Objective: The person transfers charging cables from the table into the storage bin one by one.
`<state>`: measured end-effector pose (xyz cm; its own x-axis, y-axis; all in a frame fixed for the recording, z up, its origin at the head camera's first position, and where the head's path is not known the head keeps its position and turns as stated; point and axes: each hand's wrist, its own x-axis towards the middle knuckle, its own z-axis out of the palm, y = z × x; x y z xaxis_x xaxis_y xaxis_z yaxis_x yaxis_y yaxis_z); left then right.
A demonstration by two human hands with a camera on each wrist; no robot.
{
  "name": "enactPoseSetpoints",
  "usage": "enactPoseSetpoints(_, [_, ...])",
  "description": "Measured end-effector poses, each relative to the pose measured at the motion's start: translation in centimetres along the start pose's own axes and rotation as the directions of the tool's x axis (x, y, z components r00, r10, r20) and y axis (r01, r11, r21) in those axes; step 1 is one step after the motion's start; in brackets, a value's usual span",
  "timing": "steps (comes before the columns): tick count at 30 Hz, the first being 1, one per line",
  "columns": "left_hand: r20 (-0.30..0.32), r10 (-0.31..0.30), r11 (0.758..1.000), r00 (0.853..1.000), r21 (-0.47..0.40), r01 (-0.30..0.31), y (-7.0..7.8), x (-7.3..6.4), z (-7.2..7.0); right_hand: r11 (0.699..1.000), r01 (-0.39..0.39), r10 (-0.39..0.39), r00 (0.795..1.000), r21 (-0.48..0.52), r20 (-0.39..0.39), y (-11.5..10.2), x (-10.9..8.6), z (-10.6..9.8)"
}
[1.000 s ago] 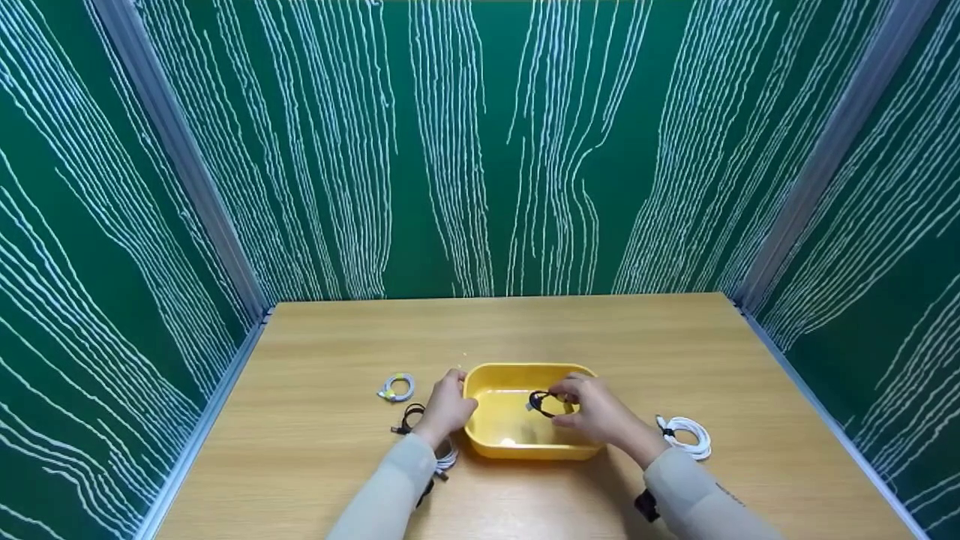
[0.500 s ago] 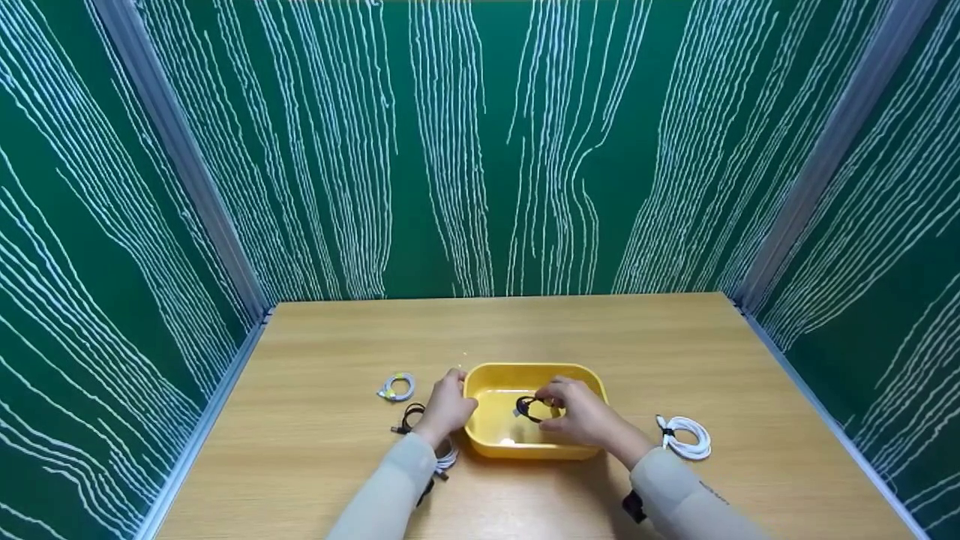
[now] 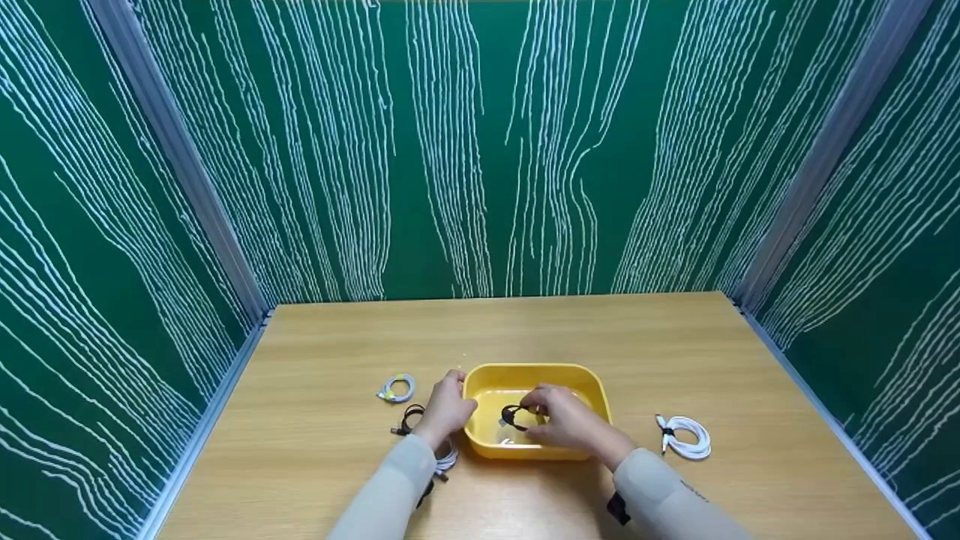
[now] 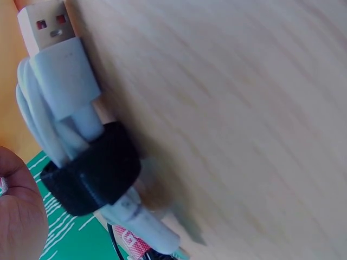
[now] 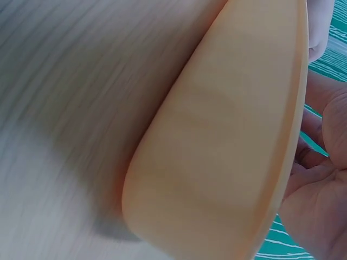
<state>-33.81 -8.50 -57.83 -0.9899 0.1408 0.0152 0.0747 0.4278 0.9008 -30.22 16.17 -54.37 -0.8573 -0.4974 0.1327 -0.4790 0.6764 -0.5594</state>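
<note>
A yellow plastic bin (image 3: 525,451) stands on the table. At its left end my left hand (image 3: 444,412) grips the rim, thumb on the near side. My right hand (image 3: 566,424) is over the inside of the bin and pinches a small coiled black cable (image 3: 510,416) between thumb and fingers. The cable's light plug end hangs toward the bin's floor. In the right wrist view the bin's outer wall (image 5: 211,130) hides the cable, and part of the right hand (image 5: 320,179) shows beyond the rim. A thumb (image 4: 19,211) shows in the left wrist view.
Left of the bin lie a grey cable coil with yellow ties (image 3: 397,388) and a black cable coil (image 3: 412,416). A white USB cable (image 4: 65,76) in a black strap lies below the left wrist. A white cable coil (image 3: 686,438) lies to the right.
My right hand has moved left across the bin with the black cable, uncovering the bin's right rim. My left hand has stayed at the bin's left end.
</note>
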Motion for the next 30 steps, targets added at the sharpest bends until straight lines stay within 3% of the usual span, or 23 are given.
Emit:
enactPoseSetpoints(9, [0.008, -0.029, 0.999, 1.000, -0.018, 0.029, 0.1, 0.0, 0.1, 1.000, 0.028, -0.028, 0.999, 0.003, 0.026, -0.2, 0.6, 0.9])
enactPoseSetpoints(22, [-0.007, -0.013, 1.000, 1.000, 0.022, 0.013, -0.1, 0.0, 0.2, 0.994, 0.102, -0.103, 0.994, 0.027, 0.045, -0.5, 1.4, 1.8])
enactPoseSetpoints(30, [-0.011, -0.016, 0.998, 1.000, 0.058, 0.017, 0.0, 0.0, 0.1, 0.997, 0.078, -0.080, 0.993, 0.026, 0.091, -0.7, 2.1, 2.2])
